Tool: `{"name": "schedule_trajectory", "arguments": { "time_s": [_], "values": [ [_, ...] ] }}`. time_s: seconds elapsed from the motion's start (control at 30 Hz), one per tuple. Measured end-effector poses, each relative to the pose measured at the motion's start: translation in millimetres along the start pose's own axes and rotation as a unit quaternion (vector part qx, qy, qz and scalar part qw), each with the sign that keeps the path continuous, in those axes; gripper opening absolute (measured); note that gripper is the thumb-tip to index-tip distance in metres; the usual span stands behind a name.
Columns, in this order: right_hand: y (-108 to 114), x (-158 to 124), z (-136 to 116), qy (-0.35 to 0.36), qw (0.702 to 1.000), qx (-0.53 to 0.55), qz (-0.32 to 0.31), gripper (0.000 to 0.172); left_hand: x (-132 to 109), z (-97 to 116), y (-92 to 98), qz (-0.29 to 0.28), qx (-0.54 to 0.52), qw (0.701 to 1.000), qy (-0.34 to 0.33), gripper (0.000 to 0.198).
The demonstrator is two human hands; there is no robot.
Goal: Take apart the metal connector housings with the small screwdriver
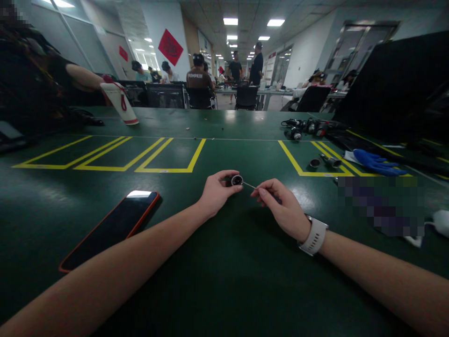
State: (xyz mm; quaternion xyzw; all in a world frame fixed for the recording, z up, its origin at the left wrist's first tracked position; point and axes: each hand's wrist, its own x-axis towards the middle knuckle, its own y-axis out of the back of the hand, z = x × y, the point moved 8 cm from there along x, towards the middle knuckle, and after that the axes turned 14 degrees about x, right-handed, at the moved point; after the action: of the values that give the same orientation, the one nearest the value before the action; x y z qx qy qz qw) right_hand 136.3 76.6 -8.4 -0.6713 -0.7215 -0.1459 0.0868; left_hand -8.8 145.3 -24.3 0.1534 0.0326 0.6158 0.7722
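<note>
Two hands work on a small part over a green table [224, 290].

A dark phone [112, 227] in a red case lies flat on the table, left of the arms, and a blue glove [373, 161] lies far to the right. The left hand [215, 192] pinches a small round part [237, 180] between thumb and fingers, just above the table at its middle. The right hand [280, 208], with a white watch [315, 235] on the wrist, pinches a thin metal pin [249, 185]; the pin's tip reaches the round part.

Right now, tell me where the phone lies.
In the head view, the phone lies flat on the green table, left of the left hand, nearer than the yellow boxes.
</note>
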Motion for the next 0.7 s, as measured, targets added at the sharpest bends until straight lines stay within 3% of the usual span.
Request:
{"name": "schedule_trajectory", "arguments": {
  "time_s": [0.47, 0.7],
  "values": [
    [-3.1, 1.1, -5.3, -0.005, 0.999, 0.027, -0.018, 0.010, 1.7, -1.5, -2.9, -0.015, -0.092, 0.996, 0.005, 0.042],
    [-3.2, 0.4, -5.2, -0.010, 1.000, 0.022, -0.019, 0.009, 3.0, -3.4, -0.4, -0.004, -0.086, 0.996, 0.000, 0.043]
  ]
}}
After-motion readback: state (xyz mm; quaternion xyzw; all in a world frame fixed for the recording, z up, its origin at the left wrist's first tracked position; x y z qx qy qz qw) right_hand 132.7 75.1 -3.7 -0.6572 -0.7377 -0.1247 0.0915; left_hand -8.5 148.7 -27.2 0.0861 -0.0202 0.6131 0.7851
